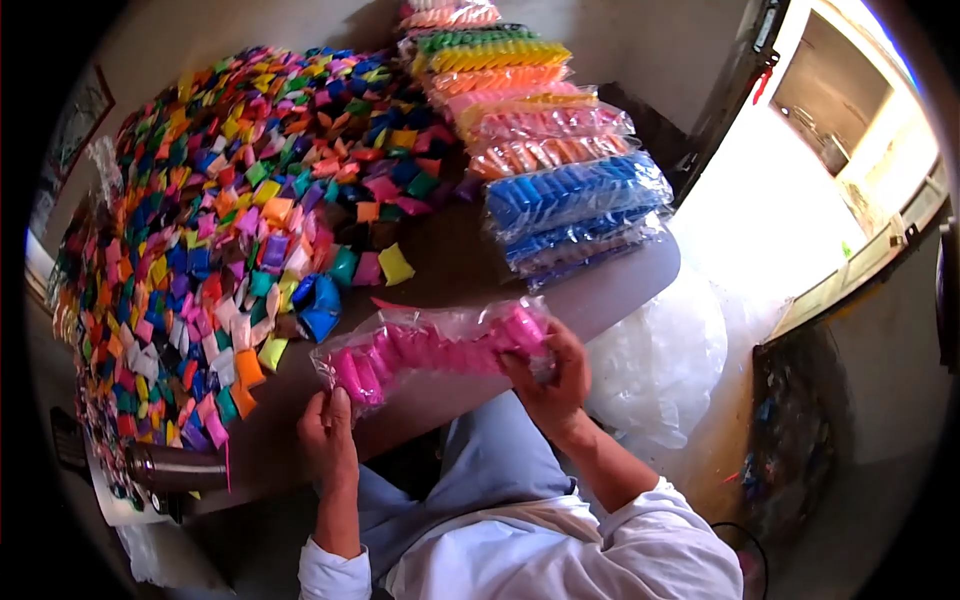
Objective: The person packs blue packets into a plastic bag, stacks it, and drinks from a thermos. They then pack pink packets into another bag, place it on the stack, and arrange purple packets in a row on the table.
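Note:
A long clear plastic bag of pink packets (430, 345) is held up between my two hands, over the near edge of the table. My left hand (328, 430) pinches its left end, with the thumb against the plastic. My right hand (552, 380) grips the right end, its fingers wrapped around the bag. Inside, the pink packets lie side by side in a row. Just beyond the bag, a yellow packet (396, 264) lies at the edge of a large heap of small coloured packets (270, 215).
Filled clear bags (580, 190), blue, orange, pink, yellow and green, are stacked at the table's (600, 300) back right. A dark cylindrical flask (175, 467) lies at the left near edge. Clear plastic (670, 350) sits on the floor at the right, near a bright doorway.

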Demonstrator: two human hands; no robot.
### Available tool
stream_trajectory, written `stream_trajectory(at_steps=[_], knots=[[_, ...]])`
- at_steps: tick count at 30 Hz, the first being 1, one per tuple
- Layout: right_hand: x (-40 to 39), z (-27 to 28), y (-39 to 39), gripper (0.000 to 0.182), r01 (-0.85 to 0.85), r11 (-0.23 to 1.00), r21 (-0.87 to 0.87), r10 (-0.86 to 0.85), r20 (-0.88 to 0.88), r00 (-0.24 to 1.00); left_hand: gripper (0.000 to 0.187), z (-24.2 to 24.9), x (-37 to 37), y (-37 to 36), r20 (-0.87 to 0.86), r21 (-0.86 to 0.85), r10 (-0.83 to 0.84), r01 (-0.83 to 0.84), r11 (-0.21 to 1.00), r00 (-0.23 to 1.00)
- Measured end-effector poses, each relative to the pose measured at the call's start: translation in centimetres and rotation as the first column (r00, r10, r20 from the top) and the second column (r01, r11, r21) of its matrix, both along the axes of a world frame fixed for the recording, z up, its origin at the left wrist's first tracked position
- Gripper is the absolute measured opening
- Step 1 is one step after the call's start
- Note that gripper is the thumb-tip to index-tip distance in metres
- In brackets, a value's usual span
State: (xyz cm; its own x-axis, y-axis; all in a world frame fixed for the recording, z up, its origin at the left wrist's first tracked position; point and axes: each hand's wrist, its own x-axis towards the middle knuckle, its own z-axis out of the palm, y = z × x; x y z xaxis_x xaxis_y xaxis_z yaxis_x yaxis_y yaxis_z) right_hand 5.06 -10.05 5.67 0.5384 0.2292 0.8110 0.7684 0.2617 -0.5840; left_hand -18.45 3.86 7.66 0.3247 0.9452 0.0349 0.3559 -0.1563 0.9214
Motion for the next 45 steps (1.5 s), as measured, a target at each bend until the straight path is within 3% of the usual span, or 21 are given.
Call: stream_trajectory(at_steps=[3, 8, 12, 14, 15, 16, 17, 18, 20, 22, 24, 25, 28, 31, 32, 34, 36, 40, 44, 45], knots=[[3.2, 2.5, -1.6, 0.049, 0.032, 0.995, 0.096, -0.025, -0.069, 0.997, 0.036, 3.8, 4.5, -0.7, 0.205, 0.187, -0.105, 0.067, 0.98, 0.973], [11.1, 8.8, -4.0, 0.047, 0.194, 0.973, 0.127, -0.192, -0.026, 0.981, 0.029, 10.9, 13.1, -0.8, 0.19, 0.241, -0.324, 0.276, 0.931, 0.927], [16.9, 13.5, -4.8, 0.039, 0.32, 0.947, -0.031, -0.321, -0.03, 0.947, 0.033, 12.6, 20.0, 1.0, 0.239, 0.319, -0.437, 0.355, 0.879, 0.867], [20.2, 14.4, -4.2, 0.037, 0.305, 0.947, -0.103, -0.315, -0.101, 0.944, 0.041, 13.3, 22.7, 1.6, 0.233, 0.241, -0.441, 0.388, 0.89, 0.867], [21.7, 14.7, -3.7, 0.036, 0.28, 0.944, -0.176, -0.309, -0.167, 0.936, 0.041, 12.9, 24.2, 2.3, 0.228, 0.244, -0.441, 0.388, 0.889, 0.868], [22.8, 14.8, -3.0, 0.038, 0.178, 0.978, -0.109, -0.202, -0.269, 0.942, 0.044, 11.9, 25.9, 3.3, 0.302, 0.14, -0.439, 0.416, 0.898, 0.846], [24.5, 14.5, -2.5, 0.039, 0.188, 0.964, -0.189, -0.235, -0.265, 0.935, 0.046, 10.7, 27.2, 4.1, 0.376, 0.034, -0.425, 0.446, 0.894, 0.824], [26.3, 13.9, -2.1, 0.04, 0.196, 0.943, -0.268, -0.266, -0.257, 0.929, 0.046, 9.0, 28.1, 5.2, 0.37, 0.036, -0.426, 0.446, 0.894, 0.825], [29.7, 11.6, -0.9, 0.04, 0.1, 0.961, -0.257, -0.197, -0.387, 0.901, 0.047, 6.5, 29.4, 7.0, 0.214, 0.1, -0.391, 0.379, 0.92, 0.895], [32.6, 8.9, 0.0, 0.045, 0.111, 0.914, -0.39, -0.281, -0.41, 0.868, 0.049, 7.1, 29.0, 5.7, 0.197, 0.095, -0.362, 0.35, 0.932, 0.911], [32.7, 8.3, 0.3, 0.049, 0.105, 0.909, -0.404, -0.285, -0.418, 0.862, 0.051, 6.8, 28.9, 5.3, 0.239, 0.028, -0.279, 0.28, 0.959, 0.93], [32.7, 8.0, 0.5, 0.049, 0.099, 0.907, -0.409, -0.285, -0.423, 0.86, 0.051, 6.2, 28.6, 6.2, 0.228, 0.042, -0.325, 0.324, 0.945, 0.918], [31.3, 9.7, 0.5, 0.048, 0.175, 0.824, -0.539, -0.421, -0.377, 0.825, 0.05, 6.7, 28.2, 6.2, 0.174, 0.061, -0.343, 0.337, 0.939, 0.923], [30.3, 9.8, 0.4, 0.05, 0.586, 0.699, -0.409, -0.606, 0.096, 0.79, 0.05, 6.9, 27.9, 5.9, 0.177, 0.051, -0.279, 0.274, 0.96, 0.944], [29.4, 10.1, 0.4, 0.05, 0.584, 0.701, -0.409, -0.602, 0.1, 0.792, 0.05, 6.0, 27.5, 6.5, 0.18, 0.05, -0.274, 0.27, 0.962, 0.945], [26.3, 11.2, 0.3, 0.047, 0.697, 0.693, -0.185, -0.565, 0.46, 0.685, 0.045, 3.6, 26.3, 8.1, 0.191, -0.006, -0.197, 0.202, 0.979, 0.962], [22.9, 11.8, 0.8, 0.045, 0.66, 0.731, -0.176, -0.458, 0.591, 0.664, 0.042, 3.5, 24.2, 7.0, 0.232, -0.09, -0.171, 0.196, 0.976, 0.958], [20.8, 10.2, 3.0, 0.046, 0.543, 0.781, -0.308, -0.277, 0.609, 0.743, 0.031, 0.3, 18.2, 6.5, 0.247, -0.283, -0.107, 0.177, 0.942, 0.963], [22.4, 7.9, 4.3, 0.044, 0.532, 0.785, -0.317, -0.263, 0.607, 0.75, 0.029, -5.3, 9.6, 8.4, 0.248, -0.364, 0.017, 0.077, 0.928, 0.969], [22.5, 7.9, 4.5, 0.043, 0.532, 0.779, -0.33, -0.264, 0.598, 0.757, 0.027, -6.3, 7.6, 8.3, 0.357, -0.412, 0.099, 0.062, 0.909, 0.929]])
